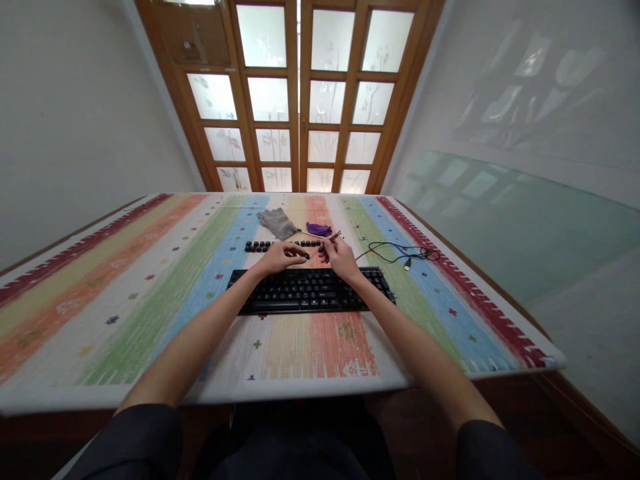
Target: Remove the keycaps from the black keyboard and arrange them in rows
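Just above the far edge of one black keyboard (pixel 310 291), two bare hands meet. The left hand (pixel 283 256) has its fingers pinching one small black key (pixel 306 255), which is held in the air over the top of the keyboard. The right hand (pixel 341 257) has its fingers pinched on one thin stick (pixel 330 240), and the stick's near end points at the key. I cannot tell what the stick is made of. The keyboard is long, flat and bumpy with many keys. Behind it lie loose black keys (pixel 257 246) in a short row; they are too small to count. Past them are two soft cloths, one grey cloth (pixel 277 223) that looks knitted and one purple cloth (pixel 319 229) that is crumpled. One thin black cable (pixel 400 252) lies in loops to the right, near the keyboard's corner. All of this sits on a worktop (pixel 150 280) with a woven cover in bright stripes. The worktop has wide bare room to the left, to the right and in front of the keyboard. Its near edge is close to the person's lap. Two wooden doors (pixel 300 100) with frosted glass stand behind the far edge.
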A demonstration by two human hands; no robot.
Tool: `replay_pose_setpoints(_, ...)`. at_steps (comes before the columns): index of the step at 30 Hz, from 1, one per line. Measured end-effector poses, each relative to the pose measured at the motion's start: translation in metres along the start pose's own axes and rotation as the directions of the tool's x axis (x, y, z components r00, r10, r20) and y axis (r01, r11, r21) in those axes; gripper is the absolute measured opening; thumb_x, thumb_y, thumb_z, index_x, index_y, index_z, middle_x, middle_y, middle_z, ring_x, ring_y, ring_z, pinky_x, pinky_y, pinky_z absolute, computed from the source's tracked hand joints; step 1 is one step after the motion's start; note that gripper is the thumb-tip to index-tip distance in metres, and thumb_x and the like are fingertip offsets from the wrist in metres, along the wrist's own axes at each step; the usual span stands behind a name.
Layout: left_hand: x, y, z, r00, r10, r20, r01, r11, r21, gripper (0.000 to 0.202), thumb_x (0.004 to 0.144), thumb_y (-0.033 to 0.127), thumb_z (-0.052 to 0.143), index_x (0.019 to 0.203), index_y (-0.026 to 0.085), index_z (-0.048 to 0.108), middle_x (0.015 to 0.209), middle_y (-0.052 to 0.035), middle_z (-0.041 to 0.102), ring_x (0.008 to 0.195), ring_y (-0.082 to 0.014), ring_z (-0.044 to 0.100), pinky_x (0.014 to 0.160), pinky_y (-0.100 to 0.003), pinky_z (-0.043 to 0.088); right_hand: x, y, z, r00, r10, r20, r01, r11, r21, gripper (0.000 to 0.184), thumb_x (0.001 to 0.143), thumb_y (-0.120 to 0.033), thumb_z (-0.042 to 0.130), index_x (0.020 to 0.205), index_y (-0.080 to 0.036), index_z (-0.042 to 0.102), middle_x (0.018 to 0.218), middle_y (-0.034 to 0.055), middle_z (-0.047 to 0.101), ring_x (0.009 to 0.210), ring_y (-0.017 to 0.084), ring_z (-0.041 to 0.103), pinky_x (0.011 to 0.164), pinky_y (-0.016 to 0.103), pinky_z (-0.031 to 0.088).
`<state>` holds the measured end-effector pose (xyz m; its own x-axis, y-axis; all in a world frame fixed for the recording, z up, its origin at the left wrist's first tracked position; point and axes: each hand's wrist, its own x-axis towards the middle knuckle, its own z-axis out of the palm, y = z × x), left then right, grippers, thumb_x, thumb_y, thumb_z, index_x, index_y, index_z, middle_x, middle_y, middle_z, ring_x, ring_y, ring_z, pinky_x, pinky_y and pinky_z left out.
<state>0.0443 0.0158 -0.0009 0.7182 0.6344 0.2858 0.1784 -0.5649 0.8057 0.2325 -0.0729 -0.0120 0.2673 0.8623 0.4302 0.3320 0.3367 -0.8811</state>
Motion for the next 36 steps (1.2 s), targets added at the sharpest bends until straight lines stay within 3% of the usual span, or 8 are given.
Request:
replay_pose_setpoints(6, 0.021, -0.012, 0.009, 0.961, -0.089, -0.262, 0.014, 0.962, -0.274, 0.045, 0.062, 0.046, 0.081, 0.092, 0.013, 0.076, 0.089, -0.0097, 0.076, 0.076, -0.0185, 0.066, 0.072, -0.031, 0.054, 0.005, 0.007, -0.005, 0.987, -0.016, -0.159, 0.031, 0.995, 0.094, 0.053, 0.084, -0.072, 0.047, 0.089, -0.02, 0.051, 0.064, 0.0014, 0.065, 0.052, 0.013, 0.062, 0.05, 0.024, 0.05)
replay_pose_setpoints(9, 0.029, -0.015, 0.008, 0.937, -0.091, -0.337, 0.011, 0.973, -0.232, 0.042, 0.065, 0.044, 0.079, 0.093, 0.013, 0.075, 0.084, -0.0086, 0.075, 0.071, -0.0171, 0.065, 0.067, -0.029, 0.053, 0.005, 0.008, -0.009, 0.981, 0.003, -0.196, 0.016, 0.995, 0.094, 0.054, 0.083, -0.073, 0.047, 0.089, -0.02, 0.052, 0.064, 0.0016, 0.066, 0.053, 0.013, 0.063, 0.051, 0.024, 0.05)
replay_pose_setpoints(13, 0.032, -0.019, 0.006, 0.977, 0.062, -0.204, -0.03, 0.988, 0.154, 0.024, 0.071, 0.032, 0.074, 0.088, 0.015, 0.076, 0.078, -0.0055, 0.073, 0.068, -0.016, 0.062, 0.068, -0.029, 0.051, 0.003, 0.01, -0.015, 0.983, 0.003, -0.181, 0.012, 0.996, 0.085, 0.055, 0.081, -0.074, 0.049, 0.088, -0.019, 0.053, 0.065, 0.0015, 0.066, 0.052, 0.013, 0.062, 0.05, 0.024, 0.05)
replay_pose_setpoints(16, 0.035, -0.025, 0.009, 0.983, 0.181, -0.028, -0.153, 0.894, 0.421, 0.012, 0.07, 0.019, 0.07, 0.08, 0.017, 0.075, 0.079, -0.005, 0.072, 0.076, -0.0182, 0.061, 0.078, -0.032, 0.05, 0.001, 0.01, -0.017, 0.984, 0.007, -0.18, 0.011, 0.995, 0.099, 0.055, 0.081, -0.074, 0.049, 0.087, -0.02, 0.052, 0.064, 0.0009, 0.065, 0.051, 0.013, 0.061, 0.05, 0.024, 0.05)
replay_pose_setpoints(19, 0.039, -0.031, 0.014, 0.969, 0.227, 0.098, -0.243, 0.804, 0.543, 0.013, 0.071, 0.013, 0.064, 0.078, 0.016, 0.075, 0.082, -0.0068, 0.07, 0.084, -0.0206, 0.06, 0.085, -0.034, 0.048, -0.001, 0.01, -0.018, 0.985, 0.007, -0.17, 0.011, 0.995, 0.104, 0.054, 0.082, -0.073, 0.05, 0.088, -0.019, 0.052, 0.065, 0.0009, 0.065, 0.052, 0.013, 0.061, 0.052, 0.024, 0.051)
replay_pose_setpoints(26, 0.046, -0.037, 0.016, 0.978, 0.189, 0.088, -0.195, 0.672, 0.714, 0.02, 0.077, 0.016, 0.058, 0.083, 0.017, 0.076, 0.09, -0.0099, 0.065, 0.09, -0.0243, 0.054, 0.085, -0.039, 0.046, -0.006, 0.003, -0.02, 0.995, -0.004, -0.101, 0.013, 0.996, 0.085, 0.051, 0.084, -0.07, 0.049, 0.089, -0.02, 0.052, 0.066, 0.0013, 0.065, 0.053, 0.013, 0.062, 0.053, 0.025, 0.05)
replay_pose_setpoints(36, 0.051, -0.03, 0.017, 0.99, 0.123, 0.067, -0.128, 0.603, 0.788, 0.023, 0.079, 0.018, 0.054, 0.083, 0.016, 0.076, 0.092, -0.0124, 0.062, 0.094, -0.0269, 0.053, 0.084, -0.039, 0.046, -0.01, 0.001, -0.019, 0.998, -0.003, -0.068, 0.011, 0.993, 0.115, 0.05, 0.085, -0.069, 0.05, 0.089, -0.019, 0.053, 0.066, 0.0005, 0.064, 0.053, 0.012, 0.061, 0.051, 0.024, 0.049)
